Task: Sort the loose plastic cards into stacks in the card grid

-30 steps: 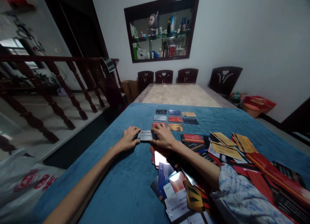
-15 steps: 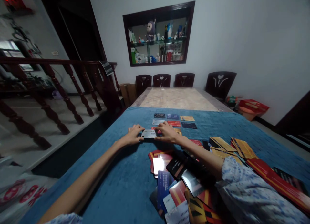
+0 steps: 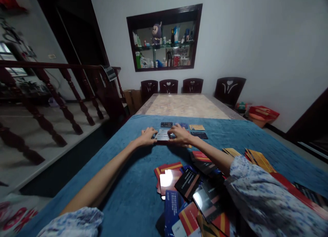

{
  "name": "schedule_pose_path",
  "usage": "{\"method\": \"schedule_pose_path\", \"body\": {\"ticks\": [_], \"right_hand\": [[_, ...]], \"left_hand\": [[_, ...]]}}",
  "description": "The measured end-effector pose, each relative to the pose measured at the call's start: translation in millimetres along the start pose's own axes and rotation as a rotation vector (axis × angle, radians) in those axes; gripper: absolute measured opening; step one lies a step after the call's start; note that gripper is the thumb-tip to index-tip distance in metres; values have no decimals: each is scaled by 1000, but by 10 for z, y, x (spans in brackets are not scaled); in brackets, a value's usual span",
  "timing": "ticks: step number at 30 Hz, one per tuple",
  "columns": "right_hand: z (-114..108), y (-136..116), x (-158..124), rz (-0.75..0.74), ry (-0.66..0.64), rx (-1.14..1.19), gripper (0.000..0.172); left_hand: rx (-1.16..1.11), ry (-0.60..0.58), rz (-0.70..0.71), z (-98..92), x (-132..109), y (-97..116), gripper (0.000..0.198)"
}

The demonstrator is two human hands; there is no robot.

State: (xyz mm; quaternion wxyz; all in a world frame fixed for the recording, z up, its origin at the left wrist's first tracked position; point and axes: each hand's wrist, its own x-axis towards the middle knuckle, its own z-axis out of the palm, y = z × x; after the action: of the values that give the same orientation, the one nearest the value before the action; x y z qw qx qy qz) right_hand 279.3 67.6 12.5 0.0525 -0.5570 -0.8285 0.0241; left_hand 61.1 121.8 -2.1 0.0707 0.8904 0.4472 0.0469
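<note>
Between my two hands I hold a silver-grey card (image 3: 162,135) by its short ends, just above the blue cloth. My left hand (image 3: 146,137) pinches its left end. The right end is in the fingers of my right hand (image 3: 180,134). Laid out around them are a black card (image 3: 166,124), a blue card (image 3: 182,125) partly behind my right hand, a yellow card (image 3: 197,127) and a dark card (image 3: 199,135). My hands and the held card hide other cards in the nearer rows.
Nearer me lies a loose heap of overlapping cards (image 3: 188,182), partly under my right arm. Yellow cards (image 3: 260,159) lie farther right. The blue cloth (image 3: 123,196) covers the near part of the table (image 3: 189,105). Chairs (image 3: 168,86) stand along the far edge.
Both hands have moved slightly away from me and to the right with the silver-grey card, from the nearer row towards the row beyond. The view has shifted a little.
</note>
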Motion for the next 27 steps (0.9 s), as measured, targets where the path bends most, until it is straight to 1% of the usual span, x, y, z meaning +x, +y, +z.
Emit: {"method": "schedule_pose_path", "body": {"ticks": [8,17,22,27], "right_hand": [[-31,171,221,50,-11,-26,24],[32,289,387,101,-50,-59,28],[36,308,451,136,-93,-93,30],[32,308,495,152,-166,-106,35]], "left_hand": [[91,-28,-18,-29,321,19,44],[101,-58,-36,25,517,42,47],[104,-60,-1,57,624,8,41],[108,-78,38,83,728,-13,30]]}}
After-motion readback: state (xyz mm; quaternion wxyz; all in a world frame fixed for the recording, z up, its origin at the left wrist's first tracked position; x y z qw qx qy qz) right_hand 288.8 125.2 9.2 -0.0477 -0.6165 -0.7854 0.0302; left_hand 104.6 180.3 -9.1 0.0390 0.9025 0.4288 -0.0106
